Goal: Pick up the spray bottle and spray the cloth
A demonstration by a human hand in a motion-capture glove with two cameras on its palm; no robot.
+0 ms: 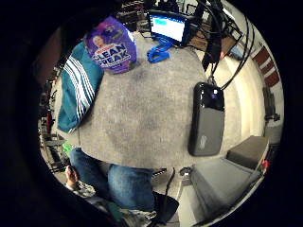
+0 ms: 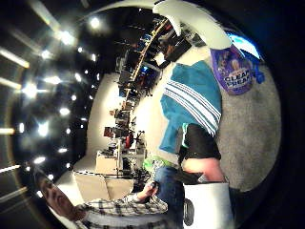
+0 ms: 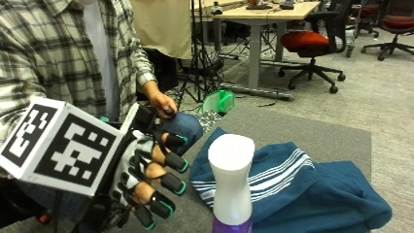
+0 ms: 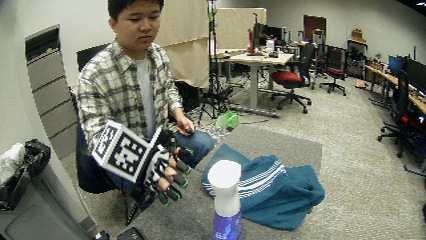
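Observation:
The spray bottle (image 3: 231, 180) has a white head and a purple body and stands upright on the grey table (image 3: 292, 129), near its front. My gloved right hand (image 3: 150, 180) hovers in the air just beside the bottle's head, a small gap away, its fingers loosely bent and holding nothing. Behind the bottle lies the cloth (image 3: 304, 190), teal with white stripes, in a crumpled heap. The wide outside view shows the same: the hand (image 4: 166, 172), the bottle (image 4: 225, 201) and the cloth (image 4: 279, 187). Both palm views look down on the purple bottle (image 1: 112, 45) (image 2: 234, 71) next to the cloth (image 1: 75, 90) (image 2: 190, 102).
A black box-shaped device (image 1: 207, 118) with cables lies on the table's other side, and a blue clip (image 1: 158, 52) and a lit screen (image 1: 168, 26) sit past the bottle. The person's bare left hand (image 3: 162, 103) rests on a knee. A green object (image 3: 218, 101) stands beyond the table's edge.

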